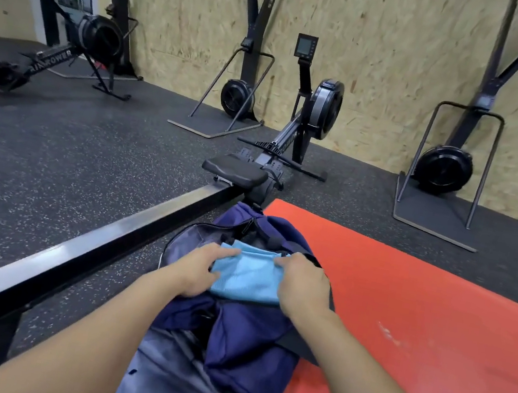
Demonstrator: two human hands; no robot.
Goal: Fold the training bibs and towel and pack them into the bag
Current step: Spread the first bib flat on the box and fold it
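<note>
A folded light blue cloth (251, 277), bib or towel I cannot tell, lies in the open mouth of a navy blue bag (244, 334) on the floor in front of me. My left hand (201, 269) grips the cloth's left edge, with fingers curled over it. On the cloth's right edge sits my right hand (301, 282), holding it the same way. The far end of the cloth dips into the bag's dark opening. The bag's inside is mostly hidden by the cloth and my hands.
A red mat (417, 326) lies to the right under part of the bag. A rowing machine's black rail (86, 256) runs diagonally on the left, its seat (234, 170) just beyond the bag. More gym machines stand against the wooden wall (395, 47).
</note>
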